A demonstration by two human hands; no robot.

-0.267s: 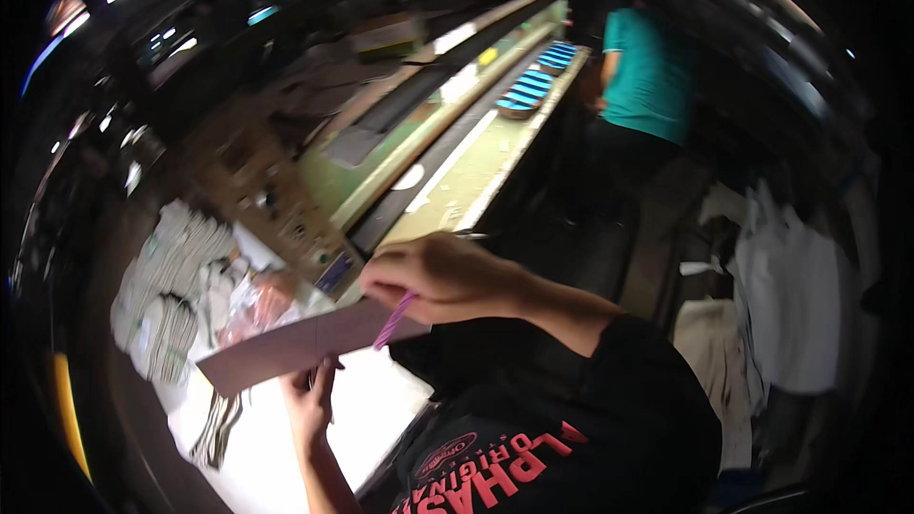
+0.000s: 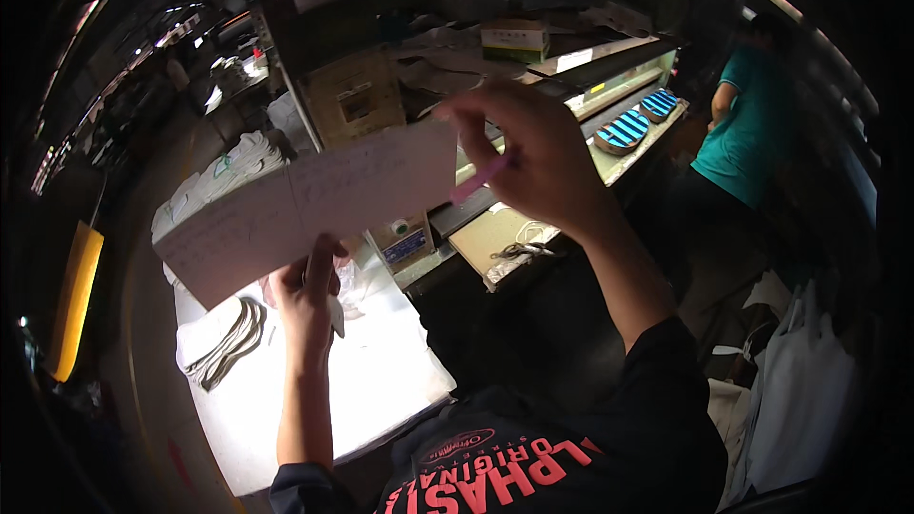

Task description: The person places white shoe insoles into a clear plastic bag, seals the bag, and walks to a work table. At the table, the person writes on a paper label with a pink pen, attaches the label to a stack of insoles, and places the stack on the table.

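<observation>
My left hand (image 2: pixel 307 295) grips the lower edge of a long, creased paper card (image 2: pixel 328 190) with faint handwriting on it. The card is held up, tilted, above a brightly lit white table (image 2: pixel 381 390). At the card's right end is my right hand (image 2: pixel 543 157), its thumb and fingertips by the upper corner. A purple twisted pen (image 2: pixel 484 179) is tucked in this same hand, pointing down to the left. Whether the right fingertips pinch the card is hard to tell. A small pale pointed thing shows beside my left hand, too unclear to name.
A stack of pale cut pieces (image 2: pixel 224 341) lies on the table, with more stacked pieces (image 2: pixel 233 171) behind the card. Beyond stands a conveyor bench (image 2: pixel 505 238) carrying blue-and-black striped soles (image 2: pixel 624 131). A co-worker in a teal shirt (image 2: pixel 752 128) stands right of it. White cloth (image 2: pixel 795 371) hangs at right.
The view has swung, and the scene sits further right and lower. Both hands and the card have risen in view, and the card's written face now shows.
</observation>
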